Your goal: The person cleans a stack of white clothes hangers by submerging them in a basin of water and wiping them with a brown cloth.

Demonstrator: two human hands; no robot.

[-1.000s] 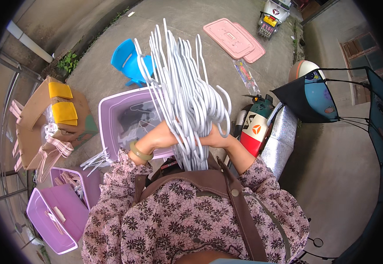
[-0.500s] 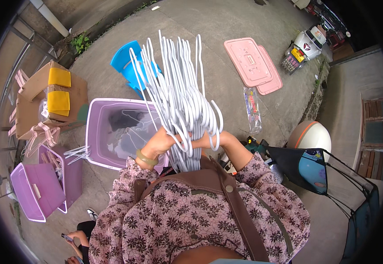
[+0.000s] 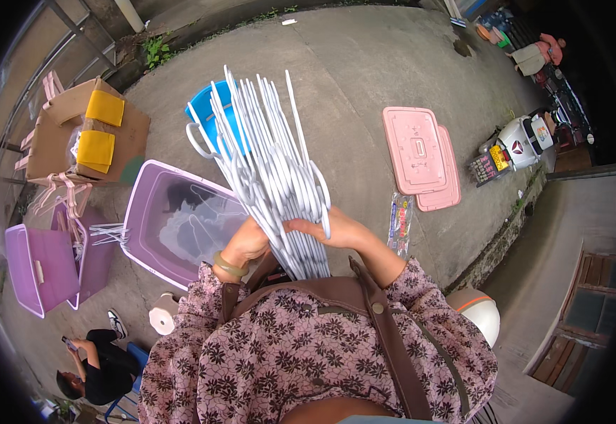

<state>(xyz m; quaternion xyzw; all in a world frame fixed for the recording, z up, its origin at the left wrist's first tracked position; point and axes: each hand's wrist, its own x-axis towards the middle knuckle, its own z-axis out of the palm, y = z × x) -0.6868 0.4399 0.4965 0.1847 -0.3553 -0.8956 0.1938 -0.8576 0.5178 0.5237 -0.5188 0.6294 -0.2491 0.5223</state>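
A thick bundle of white wire clothes hangers (image 3: 272,169) stands up in front of my chest, leaning slightly left. My left hand (image 3: 250,242) grips it from the left side, low down where the hangers narrow. From the right, my right hand (image 3: 337,230) is wrapped around the same part, its thumb across the front. The hangers' lower ends run down against my brown apron. Just left of the bundle sits a purple tub (image 3: 140,212) with water and a few white hangers in it. The fingers behind the bundle are partly hidden.
A blue plastic chair (image 3: 212,116) stands beyond the hangers. Pink lids (image 3: 421,159) lie on the concrete to the right. At left are a cardboard box (image 3: 135,138) and stacked purple bins (image 3: 43,272). A seated person (image 3: 106,367) holds a phone; a scooter (image 3: 523,145) is parked far right.
My view has turned, so the surroundings shift and more of the seated person shows. The hanger bundle tilts further left. Both hands keep their hold on it.
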